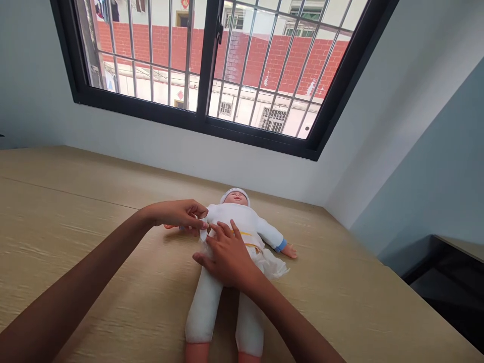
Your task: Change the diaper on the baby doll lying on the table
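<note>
A baby doll (pixel 237 214) in a white cap and white outfit with blue cuffs lies on its back on the wooden table, head toward the window. Around its waist is a white diaper (pixel 270 263) with yellow lines, its ruffled edge spread out on the right. My left hand (pixel 181 213) is closed at the doll's waist on the left side, thumb and finger pinching the diaper's white side edge. My right hand (pixel 227 254) lies on the front of the diaper with its fingers spread. It covers much of the doll's lower belly.
The light wooden table (pixel 94 242) stretches to both sides and meets the white wall (pixel 181 151). Above it is a black-framed window (pixel 202 118) with metal bars. A dark piece of furniture (pixel 446 282) stands at the right, beyond the table edge.
</note>
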### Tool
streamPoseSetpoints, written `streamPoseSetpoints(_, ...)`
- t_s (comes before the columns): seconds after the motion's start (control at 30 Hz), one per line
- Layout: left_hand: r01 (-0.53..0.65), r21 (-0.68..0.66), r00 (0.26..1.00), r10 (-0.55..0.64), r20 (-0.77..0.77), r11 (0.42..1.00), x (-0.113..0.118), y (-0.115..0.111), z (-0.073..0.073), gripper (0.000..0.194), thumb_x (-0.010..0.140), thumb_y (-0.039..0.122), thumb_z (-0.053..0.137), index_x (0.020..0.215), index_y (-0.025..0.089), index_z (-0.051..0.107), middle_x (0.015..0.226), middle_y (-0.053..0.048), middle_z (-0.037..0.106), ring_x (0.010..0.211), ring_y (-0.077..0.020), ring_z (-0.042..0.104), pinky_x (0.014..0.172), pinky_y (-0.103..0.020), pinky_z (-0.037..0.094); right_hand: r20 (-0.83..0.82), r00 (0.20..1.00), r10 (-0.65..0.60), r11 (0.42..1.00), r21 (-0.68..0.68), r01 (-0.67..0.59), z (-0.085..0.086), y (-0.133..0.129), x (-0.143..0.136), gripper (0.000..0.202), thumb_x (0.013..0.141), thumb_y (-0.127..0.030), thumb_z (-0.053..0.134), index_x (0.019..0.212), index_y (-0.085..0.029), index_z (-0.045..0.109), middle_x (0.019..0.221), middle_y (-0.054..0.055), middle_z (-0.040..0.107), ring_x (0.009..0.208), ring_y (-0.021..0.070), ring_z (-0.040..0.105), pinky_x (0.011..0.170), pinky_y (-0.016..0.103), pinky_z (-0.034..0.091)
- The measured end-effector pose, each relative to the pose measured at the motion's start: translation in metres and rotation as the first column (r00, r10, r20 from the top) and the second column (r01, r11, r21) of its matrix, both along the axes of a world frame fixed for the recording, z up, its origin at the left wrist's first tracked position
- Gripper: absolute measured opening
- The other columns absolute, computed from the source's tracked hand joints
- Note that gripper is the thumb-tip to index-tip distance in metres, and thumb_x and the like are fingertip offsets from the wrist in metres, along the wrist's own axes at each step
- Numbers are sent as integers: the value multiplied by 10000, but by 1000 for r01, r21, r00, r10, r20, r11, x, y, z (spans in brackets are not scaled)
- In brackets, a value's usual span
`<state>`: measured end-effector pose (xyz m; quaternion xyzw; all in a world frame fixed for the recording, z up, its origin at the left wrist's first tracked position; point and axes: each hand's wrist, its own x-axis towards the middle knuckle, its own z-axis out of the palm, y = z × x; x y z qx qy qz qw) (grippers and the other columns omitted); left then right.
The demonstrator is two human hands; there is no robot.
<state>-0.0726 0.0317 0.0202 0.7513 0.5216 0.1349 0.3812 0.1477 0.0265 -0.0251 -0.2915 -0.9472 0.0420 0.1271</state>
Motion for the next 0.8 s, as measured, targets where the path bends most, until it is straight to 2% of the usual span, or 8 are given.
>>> streamPoseSetpoints(0.1,-22,80,999,24,-22,997,11,-2,1,264,999,391,617,1065,141,669,975,-49,699,817,-186,688,727,-359,600,-16,999,35,997,-71,-36,14,6,13,407,959,-465,646,1274,-206,637,1493,116,529,1404,310,468,1173,575,366)
streamPoseSetpoints(0.17,-41,145,998,47,-41,989,20,-4,0,267,1003,394,611,1061,140,670,970,-47,699,817,-186,687,739,-365,598,-40,999,-1,993,-121,-4,26,14,28,330,978,-438,624,1265,-275,641,1450,95,562,1310,262,545,1119,486,454)
streamPoseSetpoints(0.3,-67,258,989,99,-114,964,45,-7,-7,261,1000,386,617,1058,137,673,969,-42,699,814,-190,688,734,-363,598,-3,995,-99,966,-239,95,43,32,56,324,964,-365,664,1217,-166,629,1215,86,660,1083,235,656,941,461,561)
streamPoseSetpoints(0.4,-80,341,970,152,-189,937,67,-12,-17,244,996,373,624,1072,148,678,1019,-53,703,858,-200,690,767,-379,601,58,994,-90,935,-340,105,46,41,66,308,965,-372,665,1189,-162,637,1133,70,681,976,202,679,855,407,591)
streamPoseSetpoints(0.53,-99,450,937,235,-257,888,86,-15,-28,237,996,348,626,1127,155,668,1095,-73,697,923,-213,690,813,-408,600,88,994,-71,915,-392,100,45,44,67,326,967,-376,662,1216,-168,627,1151,73,676,987,206,676,863,412,589)
streamPoseSetpoints(0.67,-83,521,922,264,-283,849,90,-13,-33,243,993,337,632,1153,157,662,1127,-81,692,947,-220,689,829,-419,599,105,992,-74,914,-391,110,46,44,67,323,968,-385,657,1210,-172,628,1169,76,668,1008,211,667,883,423,579)
streamPoseSetpoints(0.8,-27,551,933,220,-286,834,90,-11,-36,211,998,329,627,1109,156,675,1083,-69,702,907,-206,692,808,-399,602,113,991,-69,909,-401,109,47,43,66,321,966,-380,659,1209,-173,629,1180,78,666,1030,219,662,906,438,570)
